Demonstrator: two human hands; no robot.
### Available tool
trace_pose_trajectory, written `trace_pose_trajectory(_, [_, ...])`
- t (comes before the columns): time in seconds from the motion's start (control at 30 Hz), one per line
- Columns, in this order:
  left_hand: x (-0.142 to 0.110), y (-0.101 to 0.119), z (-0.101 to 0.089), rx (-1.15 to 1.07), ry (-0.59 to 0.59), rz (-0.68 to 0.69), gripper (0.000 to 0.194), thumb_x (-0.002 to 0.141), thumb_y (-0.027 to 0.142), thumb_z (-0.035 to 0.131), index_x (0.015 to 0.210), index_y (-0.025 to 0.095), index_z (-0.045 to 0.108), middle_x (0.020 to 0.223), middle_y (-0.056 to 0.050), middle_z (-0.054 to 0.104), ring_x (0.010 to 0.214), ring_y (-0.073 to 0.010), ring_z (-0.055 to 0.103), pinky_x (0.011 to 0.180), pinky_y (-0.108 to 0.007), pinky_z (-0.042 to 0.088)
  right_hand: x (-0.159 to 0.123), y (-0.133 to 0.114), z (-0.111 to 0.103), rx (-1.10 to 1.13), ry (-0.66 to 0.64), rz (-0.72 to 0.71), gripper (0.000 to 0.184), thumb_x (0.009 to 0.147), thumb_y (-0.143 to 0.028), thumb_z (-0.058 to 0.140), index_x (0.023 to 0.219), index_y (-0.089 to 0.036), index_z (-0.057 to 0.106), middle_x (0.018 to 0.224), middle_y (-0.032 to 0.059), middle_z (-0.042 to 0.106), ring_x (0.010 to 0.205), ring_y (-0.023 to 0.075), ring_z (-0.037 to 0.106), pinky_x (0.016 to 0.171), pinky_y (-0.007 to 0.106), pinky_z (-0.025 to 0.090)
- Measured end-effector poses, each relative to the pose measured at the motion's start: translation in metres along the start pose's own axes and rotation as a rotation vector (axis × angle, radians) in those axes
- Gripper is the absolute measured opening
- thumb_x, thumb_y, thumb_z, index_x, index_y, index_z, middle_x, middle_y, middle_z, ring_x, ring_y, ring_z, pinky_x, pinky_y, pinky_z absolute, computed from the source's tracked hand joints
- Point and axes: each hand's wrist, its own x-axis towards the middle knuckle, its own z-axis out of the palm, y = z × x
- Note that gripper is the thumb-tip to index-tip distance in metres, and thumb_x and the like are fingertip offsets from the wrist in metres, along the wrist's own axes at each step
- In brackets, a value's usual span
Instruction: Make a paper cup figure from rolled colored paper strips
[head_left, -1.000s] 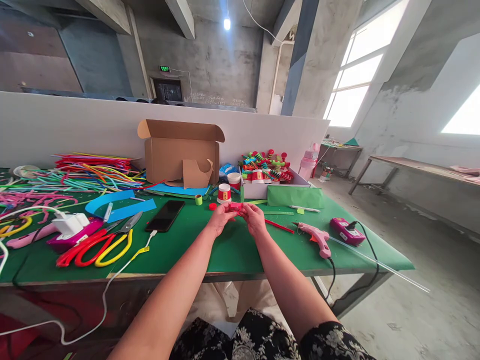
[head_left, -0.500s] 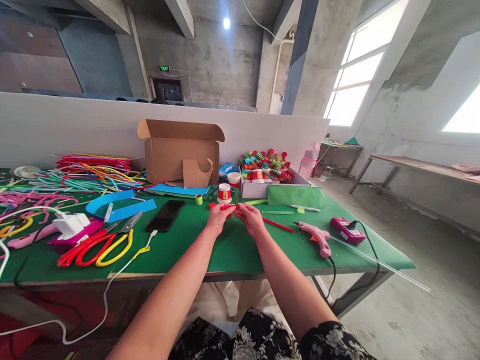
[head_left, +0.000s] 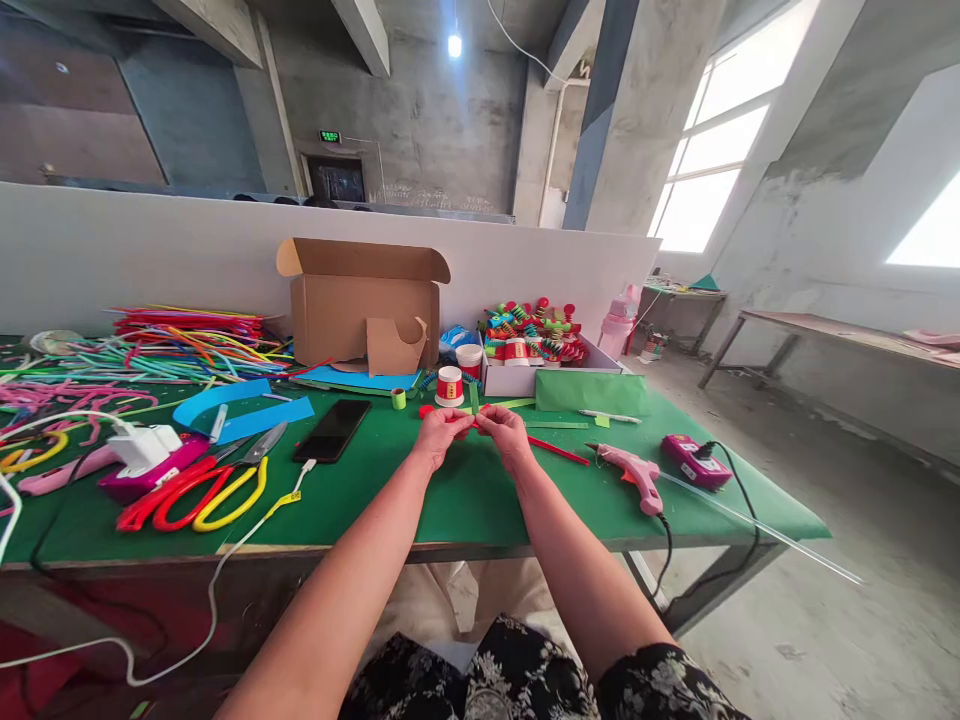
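At the centre of the frame, my left hand (head_left: 441,437) and my right hand (head_left: 504,433) come close together, the fingers of both pinched narrow on a small bright red piece (head_left: 474,424), while a thin green upright strip (head_left: 474,397) rises between them. Below my wrists the green-topped counter (head_left: 465,505) spreads down to its front edge, across the lower middle of the frame. Left of centre I have room as far as the flat black phone (head_left: 332,431); at right of centre a narrow straight red strip (head_left: 559,451) lies just beside my right hand, with the pink plastic glue gun (head_left: 630,475) beyond. A long clear rod (head_left: 814,556) juts past the counter's edge at lower right. My fingers cover most of the red piece, so I cannot tell its shape, and they hide the green strip's lower end. My left hand partly covers a small round red disc (head_left: 426,411). At far left, a yellow loop handle (head_left: 34,455) is cut off by the border.
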Motion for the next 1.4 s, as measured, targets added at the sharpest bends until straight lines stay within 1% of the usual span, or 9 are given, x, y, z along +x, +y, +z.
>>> trace_pose_trajectory(0.1, [0.003, 0.000, -0.002, -0.004, 0.020, 0.024, 0.040, 0.043, 0.043, 0.089, 0.064, 0.015, 0.070, 0.055, 0.000, 0.064, 0.054, -0.0121, 0.055, 0.058, -0.028, 0.044, -0.001, 0.001, 0.003, 0.008, -0.015, 0.002, 0.030, 0.049, -0.035, 0.087, 0.063, -0.018, 0.067, 0.057, -0.0042, 0.062, 0.056, 0.0096, 0.053, 0.063, 0.026, 0.046])
trace_pose_trajectory(0.2, [0.005, -0.001, -0.002, -0.003, 0.035, 0.044, 0.039, 0.044, 0.043, 0.089, 0.063, 0.015, 0.070, 0.056, -0.001, 0.064, 0.056, -0.0130, 0.056, 0.060, -0.029, 0.045, -0.002, 0.002, 0.004, 0.017, -0.031, 0.018, 0.033, 0.047, -0.035, 0.088, 0.068, -0.018, 0.069, 0.062, -0.0030, 0.066, 0.058, 0.0104, 0.057, 0.066, 0.027, 0.048])
trace_pose_trajectory(0.3, [0.004, -0.002, -0.001, 0.013, 0.048, 0.058, 0.037, 0.046, 0.041, 0.088, 0.065, 0.015, 0.071, 0.059, -0.001, 0.066, 0.057, -0.0135, 0.057, 0.060, -0.029, 0.046, -0.002, 0.002, 0.003, 0.018, -0.022, 0.032, 0.032, 0.047, -0.034, 0.088, 0.066, -0.018, 0.068, 0.061, -0.0030, 0.065, 0.057, 0.0103, 0.057, 0.066, 0.028, 0.049])
trace_pose_trajectory(0.47, [0.005, -0.002, -0.003, 0.064, 0.063, 0.087, 0.039, 0.048, 0.040, 0.086, 0.076, 0.016, 0.075, 0.072, -0.004, 0.071, 0.066, -0.0163, 0.061, 0.059, -0.027, 0.044, 0.000, 0.004, 0.000, 0.001, 0.002, 0.048, 0.029, 0.046, -0.032, 0.088, 0.063, -0.018, 0.069, 0.055, -0.0033, 0.063, 0.053, 0.0105, 0.055, 0.063, 0.028, 0.049])
trace_pose_trajectory(0.57, [0.007, -0.003, -0.006, 0.105, 0.061, 0.109, 0.037, 0.049, 0.040, 0.085, 0.076, 0.016, 0.075, 0.072, -0.005, 0.071, 0.068, -0.0177, 0.061, 0.061, -0.029, 0.045, 0.000, 0.006, 0.001, -0.007, 0.004, 0.055, 0.029, 0.045, -0.030, 0.089, 0.062, -0.017, 0.069, 0.054, -0.0033, 0.063, 0.053, 0.0107, 0.055, 0.063, 0.029, 0.049])
trace_pose_trajectory(0.7, [0.011, -0.007, -0.008, 0.169, 0.062, 0.150, 0.032, 0.051, 0.039, 0.085, 0.071, 0.016, 0.074, 0.069, -0.004, 0.071, 0.069, -0.0191, 0.062, 0.067, -0.033, 0.048, 0.000, 0.006, 0.002, 0.003, 0.007, 0.075, 0.026, 0.048, -0.029, 0.088, 0.062, -0.017, 0.070, 0.057, -0.0019, 0.065, 0.055, 0.0115, 0.057, 0.065, 0.029, 0.051])
trace_pose_trajectory(0.9, [0.013, -0.009, -0.009, 0.291, 0.065, 0.265, 0.023, 0.059, 0.036, 0.079, 0.072, 0.018, 0.073, 0.072, -0.004, 0.073, 0.073, -0.0208, 0.066, 0.073, -0.034, 0.052, -0.001, 0.004, 0.002, 0.041, 0.015, 0.126, 0.023, 0.051, -0.028, 0.087, 0.061, -0.017, 0.070, 0.055, -0.0010, 0.064, 0.055, 0.0118, 0.058, 0.064, 0.028, 0.052])
trace_pose_trajectory(1.13, [0.008, -0.006, -0.007, 0.452, 0.015, 0.443, 0.007, 0.067, 0.030, 0.073, 0.069, 0.023, 0.072, 0.072, -0.001, 0.075, 0.071, -0.0199, 0.067, 0.072, -0.031, 0.054, -0.002, 0.003, 0.002, 0.088, 0.038, 0.193, 0.017, 0.058, -0.021, 0.084, 0.058, -0.016, 0.068, 0.049, -0.0025, 0.060, 0.049, 0.0091, 0.054, 0.058, 0.025, 0.052])
trace_pose_trajectory(1.4, [0.001, 0.000, -0.006, 0.571, -0.047, 0.528, 0.006, 0.073, 0.028, 0.070, 0.069, 0.024, 0.073, 0.075, -0.002, 0.076, 0.070, -0.0203, 0.067, 0.072, -0.031, 0.053, 0.001, 0.005, -0.001, 0.145, 0.060, 0.255, 0.019, 0.064, -0.018, 0.082, 0.058, -0.016, 0.064, 0.049, -0.0007, 0.060, 0.046, 0.0098, 0.055, 0.052, 0.023, 0.052])
